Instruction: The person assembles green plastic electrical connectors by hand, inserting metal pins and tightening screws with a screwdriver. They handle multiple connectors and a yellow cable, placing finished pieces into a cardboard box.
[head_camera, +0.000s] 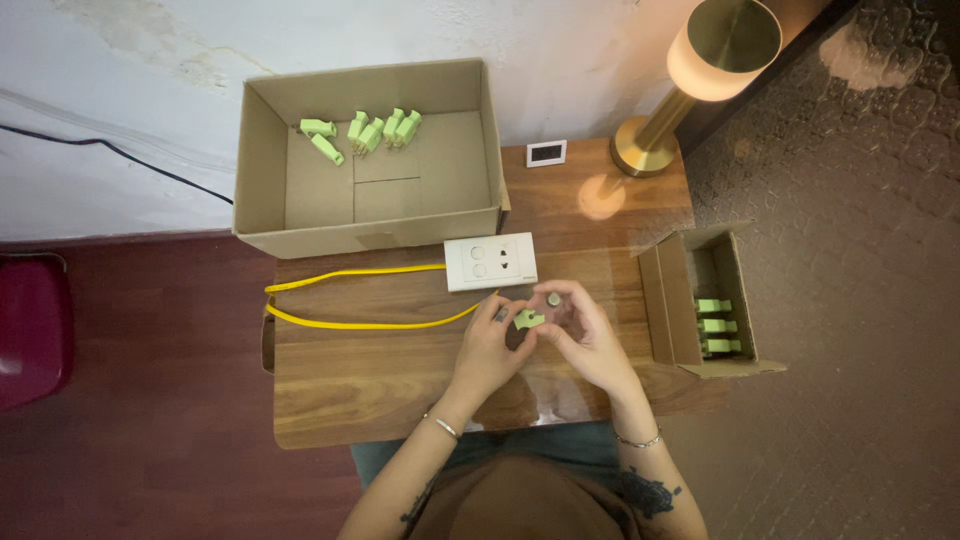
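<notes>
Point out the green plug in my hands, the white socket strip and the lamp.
green plug (527, 320), head view, its body.
white socket strip (490, 261), head view, top face.
lamp (722, 47), head view, shade.

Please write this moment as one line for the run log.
left hand: touches green plug | right hand: holds green plug | white socket strip: beyond hands | table

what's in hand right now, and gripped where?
A small green plug adapter, pinched at its two ends between the fingertips of the left hand and right hand, above the wooden table. Exact grip points are too small to tell.
</notes>
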